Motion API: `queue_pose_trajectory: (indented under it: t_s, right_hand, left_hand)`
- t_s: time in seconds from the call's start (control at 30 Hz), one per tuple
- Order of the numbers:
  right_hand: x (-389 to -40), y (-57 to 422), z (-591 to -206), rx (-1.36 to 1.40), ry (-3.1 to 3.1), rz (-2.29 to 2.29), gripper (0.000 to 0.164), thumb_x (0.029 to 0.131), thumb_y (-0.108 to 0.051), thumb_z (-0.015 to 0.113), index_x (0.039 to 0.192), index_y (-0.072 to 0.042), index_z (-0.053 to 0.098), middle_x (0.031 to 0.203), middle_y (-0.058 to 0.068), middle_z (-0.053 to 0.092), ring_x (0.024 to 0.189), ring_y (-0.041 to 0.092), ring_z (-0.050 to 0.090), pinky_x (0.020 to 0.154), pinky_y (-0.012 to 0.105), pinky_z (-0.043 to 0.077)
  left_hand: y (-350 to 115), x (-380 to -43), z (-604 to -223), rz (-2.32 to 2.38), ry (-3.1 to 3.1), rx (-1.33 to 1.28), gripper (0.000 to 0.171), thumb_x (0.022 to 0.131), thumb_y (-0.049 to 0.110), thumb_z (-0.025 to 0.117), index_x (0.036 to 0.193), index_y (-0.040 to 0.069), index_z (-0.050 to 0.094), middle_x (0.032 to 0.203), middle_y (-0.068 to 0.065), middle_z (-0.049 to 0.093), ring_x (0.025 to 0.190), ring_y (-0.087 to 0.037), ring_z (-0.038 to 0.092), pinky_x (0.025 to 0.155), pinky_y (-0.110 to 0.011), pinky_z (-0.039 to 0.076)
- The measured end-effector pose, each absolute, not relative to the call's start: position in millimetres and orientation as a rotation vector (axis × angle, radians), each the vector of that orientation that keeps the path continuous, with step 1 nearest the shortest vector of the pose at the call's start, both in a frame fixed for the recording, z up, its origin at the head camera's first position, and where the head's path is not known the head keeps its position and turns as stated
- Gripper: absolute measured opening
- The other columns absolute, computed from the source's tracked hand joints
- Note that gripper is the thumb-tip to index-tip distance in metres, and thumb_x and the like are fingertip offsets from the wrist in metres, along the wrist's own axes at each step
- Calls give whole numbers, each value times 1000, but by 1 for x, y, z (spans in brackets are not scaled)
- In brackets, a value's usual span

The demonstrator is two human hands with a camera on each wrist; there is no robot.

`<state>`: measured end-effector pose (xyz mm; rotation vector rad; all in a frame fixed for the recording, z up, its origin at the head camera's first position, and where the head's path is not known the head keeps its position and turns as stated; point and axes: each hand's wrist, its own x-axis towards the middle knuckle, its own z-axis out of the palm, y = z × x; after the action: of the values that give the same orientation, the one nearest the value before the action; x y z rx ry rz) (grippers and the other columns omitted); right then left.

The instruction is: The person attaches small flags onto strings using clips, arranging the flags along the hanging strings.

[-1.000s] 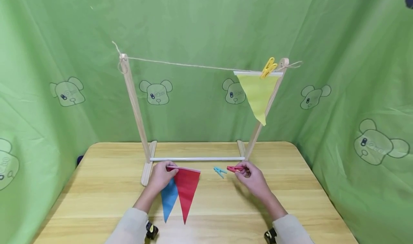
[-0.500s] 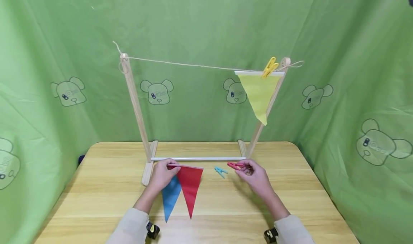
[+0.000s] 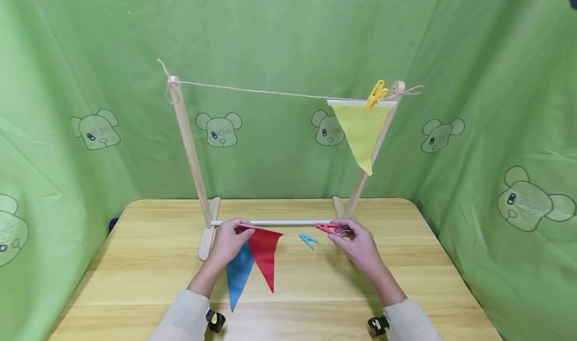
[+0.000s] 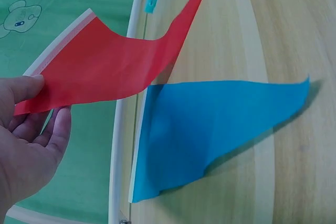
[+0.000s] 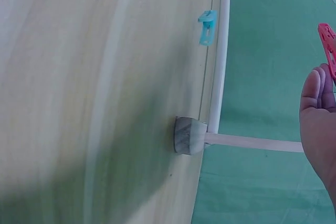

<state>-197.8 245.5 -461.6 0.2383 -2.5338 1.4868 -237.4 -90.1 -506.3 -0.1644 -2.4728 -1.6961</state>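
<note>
My left hand (image 3: 231, 241) pinches the red pennant (image 3: 265, 251) by one end of its white-edged top, thumb on the near face in the left wrist view. The red cloth (image 4: 113, 66) is raised off the table, its tip bending away. Below it a blue pennant (image 4: 215, 129) lies on the table. My right hand (image 3: 356, 241) holds a red clothespin (image 3: 326, 228) between thumb and fingers; in the right wrist view the clothespin (image 5: 328, 45) is partly cut off by the frame. A light blue clothespin (image 3: 308, 240) lies on the table between the hands.
Behind the hands stands a wooden frame with a left post (image 3: 191, 150), a right post (image 3: 358, 191) and a white bottom rod (image 3: 275, 223). Twine (image 3: 252, 89) runs between the post tops. A yellow clothespin (image 3: 376, 95) holds a yellow pennant (image 3: 362, 130) on it at the right.
My left hand has lifted the red pennant slightly up and to the right, its tip rising. My right hand has raised the red clothespin a little. The blue pennant stays on the table.
</note>
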Motion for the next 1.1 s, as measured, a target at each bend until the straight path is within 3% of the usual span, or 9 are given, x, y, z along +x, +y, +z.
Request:
queue_pose_trajectory:
  t_s: [0.27, 0.5, 1.1]
  right_hand:
    - [-202, 247, -459, 282, -2482, 1541, 32, 88, -1, 79, 118, 5, 68, 105, 22, 68, 90, 18, 64, 81, 19, 58]
    - [-219, 257, -484, 299, -2419, 1562, 35, 87, -2, 81, 120, 2, 68, 106, 19, 68, 89, 9, 63, 81, 15, 56]
    - [-220, 255, -456, 280, -2381, 1635, 36, 90, -6, 80, 122, 1, 66, 115, 26, 64, 93, 11, 62, 83, 15, 56]
  left_hand:
    - [-90, -235, -494, -1773, -2415, -161, 13, 89, 4, 79, 102, 2, 77, 96, -14, 76, 81, -19, 68, 70, -19, 58]
    - [-89, -234, -485, -1763, -2399, -166, 13, 90, 5, 79, 103, 3, 77, 98, -13, 76, 84, -20, 70, 74, -19, 58]
    - [-88, -233, -466, -1779, -2281, -264, 11, 92, 2, 75, 102, 2, 76, 99, -15, 76, 86, -18, 68, 75, -17, 56]
